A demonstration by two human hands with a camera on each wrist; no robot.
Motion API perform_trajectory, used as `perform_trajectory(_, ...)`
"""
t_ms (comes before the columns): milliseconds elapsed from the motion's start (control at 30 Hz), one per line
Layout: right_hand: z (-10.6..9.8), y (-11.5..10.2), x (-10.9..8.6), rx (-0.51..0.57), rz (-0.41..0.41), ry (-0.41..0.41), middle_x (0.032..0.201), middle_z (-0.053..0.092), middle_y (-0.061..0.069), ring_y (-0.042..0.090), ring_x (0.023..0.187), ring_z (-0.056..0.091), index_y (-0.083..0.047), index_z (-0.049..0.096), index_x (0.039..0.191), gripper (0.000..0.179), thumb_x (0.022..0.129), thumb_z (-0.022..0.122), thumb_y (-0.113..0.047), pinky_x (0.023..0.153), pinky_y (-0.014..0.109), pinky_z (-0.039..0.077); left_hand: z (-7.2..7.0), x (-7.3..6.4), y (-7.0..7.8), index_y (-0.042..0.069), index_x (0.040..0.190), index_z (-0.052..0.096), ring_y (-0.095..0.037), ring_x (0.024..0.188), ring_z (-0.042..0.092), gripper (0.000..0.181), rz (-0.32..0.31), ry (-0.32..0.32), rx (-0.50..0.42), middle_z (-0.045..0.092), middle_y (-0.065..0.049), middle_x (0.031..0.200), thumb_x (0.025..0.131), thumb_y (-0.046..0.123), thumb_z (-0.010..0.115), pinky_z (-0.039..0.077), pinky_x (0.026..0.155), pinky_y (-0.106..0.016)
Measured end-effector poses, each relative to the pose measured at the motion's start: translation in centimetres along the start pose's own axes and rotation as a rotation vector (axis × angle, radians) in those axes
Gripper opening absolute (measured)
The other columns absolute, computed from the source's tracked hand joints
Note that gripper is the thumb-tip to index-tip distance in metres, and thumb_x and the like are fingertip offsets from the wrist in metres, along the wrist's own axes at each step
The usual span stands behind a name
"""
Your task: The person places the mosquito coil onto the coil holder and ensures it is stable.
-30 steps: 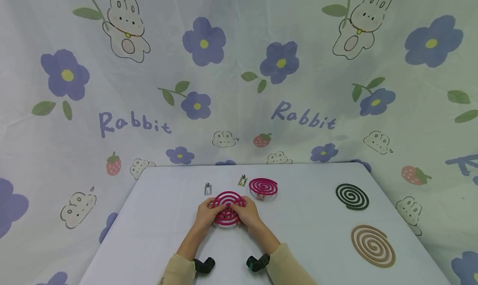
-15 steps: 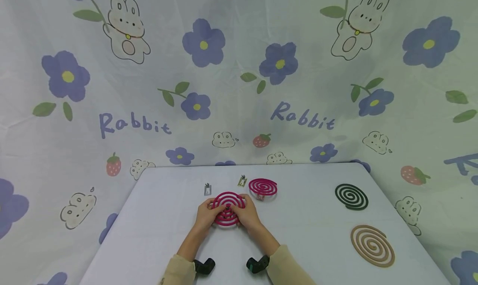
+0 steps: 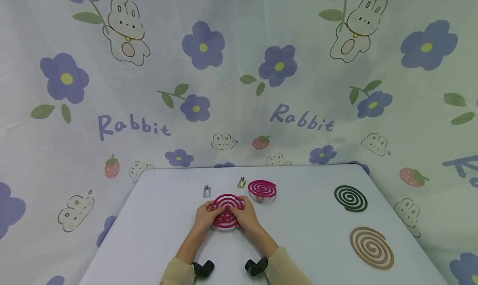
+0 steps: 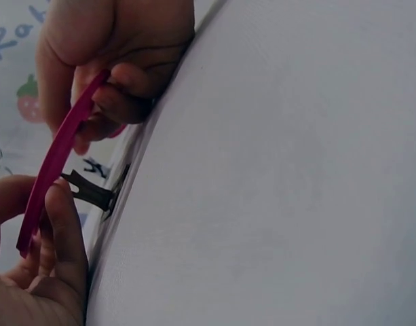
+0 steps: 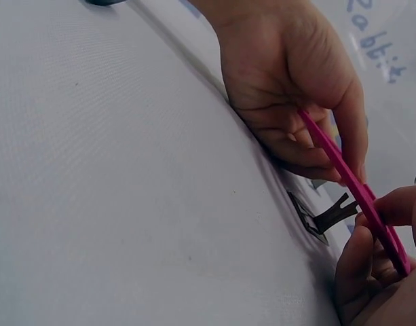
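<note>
Both hands hold a pink mosquito coil (image 4: 53, 159) by its opposite edges, at the middle of the table in the head view. My left hand (image 3: 204, 215) pinches its left side and my right hand (image 3: 245, 215) its right side, each thumb reaching over the top toward the centre. Under the coil stands a dark metal coil stand (image 5: 333, 216), its base on the table and its forked upright reaching to the coil's underside. In the wrist views the coil is seen edge-on, tilted, with fingers beneath it close to the stand's tip.
Behind the right hand, another pink coil (image 3: 262, 189) sits raised on a reddish stand (image 3: 259, 199). A silver stand (image 3: 207, 191) and a gold stand (image 3: 241, 183) lie beyond the hands. On the right are a dark green coil (image 3: 350, 198) and a brown coil (image 3: 372, 247). A printed curtain (image 3: 224, 81) hangs behind.
The head view has shifted slightly, so everything appears a little lower. Both hands keep the same hold on the pink coil, with hardly any movement.
</note>
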State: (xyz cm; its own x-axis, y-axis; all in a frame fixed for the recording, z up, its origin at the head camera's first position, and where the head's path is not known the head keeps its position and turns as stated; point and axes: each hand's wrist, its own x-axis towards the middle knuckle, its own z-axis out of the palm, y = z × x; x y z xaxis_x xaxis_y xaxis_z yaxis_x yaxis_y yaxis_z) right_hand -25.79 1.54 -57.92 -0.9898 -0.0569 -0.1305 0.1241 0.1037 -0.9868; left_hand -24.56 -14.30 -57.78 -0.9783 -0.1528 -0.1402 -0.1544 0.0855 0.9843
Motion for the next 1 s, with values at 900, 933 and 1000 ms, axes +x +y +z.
perform_trajectory(900, -0.11, -0.29, 0.23, -0.031, 0.046, -0.002, 0.103, 0.062, 0.012, 0.011, 0.044, 0.045, -0.010, 0.052, 0.124, 0.039, 0.090, 0.069, -0.017, 0.038, 0.023, 0.043, 0.01, 0.37, 0.02, -0.006, 0.115, 0.059, -0.016, 0.088, 0.067, 0.047, -0.028, -0.004, -0.039, 0.071, -0.014, 0.101, 0.083, 0.021, 0.079, 0.054, 0.073, -0.026)
perform_trajectory(933, -0.11, -0.27, 0.22, -0.033, 0.042, -0.002, 0.103, 0.062, 0.012, 0.011, 0.045, 0.045, -0.010, 0.052, 0.124, 0.039, 0.090, 0.069, -0.017, 0.038, 0.023, 0.043, 0.01, 0.34, 0.05, -0.006, 0.115, 0.059, -0.015, 0.088, 0.066, 0.047, -0.028, -0.005, -0.040, 0.070, -0.014, 0.101, 0.083, 0.021, 0.078, 0.054, 0.073, -0.026)
perform_trajectory(1000, -0.11, -0.23, 0.17, -0.035, 0.038, -0.005, 0.104, 0.062, 0.012, 0.011, 0.045, 0.045, -0.010, 0.051, 0.124, 0.039, 0.090, 0.069, -0.017, 0.038, 0.023, 0.043, 0.02, 0.28, 0.10, -0.006, 0.115, 0.059, -0.015, 0.088, 0.066, 0.046, -0.032, -0.004, -0.041, 0.070, -0.014, 0.101, 0.083, 0.020, 0.078, 0.054, 0.073, -0.026)
